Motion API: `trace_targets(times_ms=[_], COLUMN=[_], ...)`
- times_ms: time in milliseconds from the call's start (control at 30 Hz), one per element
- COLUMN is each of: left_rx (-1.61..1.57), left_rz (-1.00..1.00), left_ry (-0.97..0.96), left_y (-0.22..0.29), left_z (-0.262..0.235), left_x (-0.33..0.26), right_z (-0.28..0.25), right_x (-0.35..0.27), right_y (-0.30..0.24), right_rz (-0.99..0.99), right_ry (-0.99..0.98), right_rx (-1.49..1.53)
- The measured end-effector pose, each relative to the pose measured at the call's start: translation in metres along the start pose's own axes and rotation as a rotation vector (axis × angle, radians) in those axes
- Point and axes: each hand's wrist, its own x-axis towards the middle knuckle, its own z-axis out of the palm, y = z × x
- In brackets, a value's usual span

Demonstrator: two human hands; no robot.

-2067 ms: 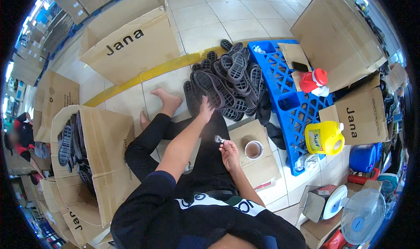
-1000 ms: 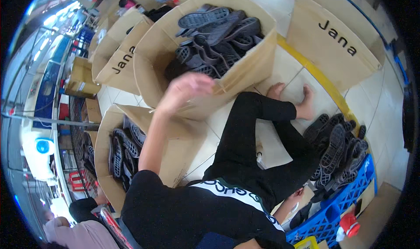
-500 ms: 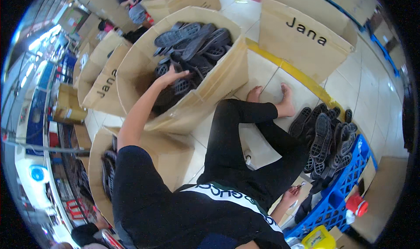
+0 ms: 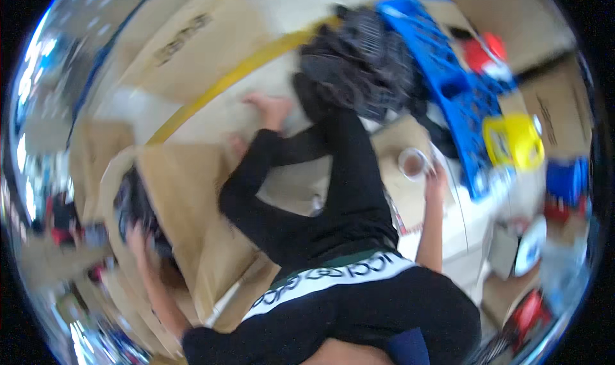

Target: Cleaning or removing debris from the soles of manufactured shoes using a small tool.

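Note:
The view is smeared by motion. My left hand [image 4: 137, 238] reaches into a tall cardboard box [image 4: 192, 211] on the left, against dark shoe soles [image 4: 136, 201]; blur hides whether its fingers grip one. On the right, my right hand [image 4: 435, 176] is closed beside a small round white cup [image 4: 413, 164] of brown liquid. Something small and whitish shows at its fingertips, too blurred to name. The cup stands on a flat piece of cardboard [image 4: 402, 141] by my leg.
A heap of dark soles [image 4: 359, 64] lies ahead, beside a blue plastic pallet [image 4: 442, 83]. Near the pallet are a yellow jug [image 4: 512, 141] and a red container [image 4: 483, 51]. Another cardboard box [image 4: 198, 44] stands beyond a yellow floor line [image 4: 237, 80].
My view has swung to the right, so the box of soles now appears farther left and lower. The cup beside my right hand now shows plainly. My left hand remains in the box.

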Motion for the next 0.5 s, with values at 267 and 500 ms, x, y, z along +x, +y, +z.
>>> trace_targets(times_ms=[267,500], left_rx=[0.267,-0.538], left_rz=[0.562,0.167], left_ry=[0.952,-0.338], left_y=[0.163,0.087], left_z=[-0.040,0.148], left_x=[-0.185,-0.243], right_z=[-0.010,-0.018], right_x=[0.014,0.023], right_y=[-0.026,0.010], right_rz=[-0.183,-0.456], right_ry=[0.191,0.024], right_rx=[-0.718,-1.343])
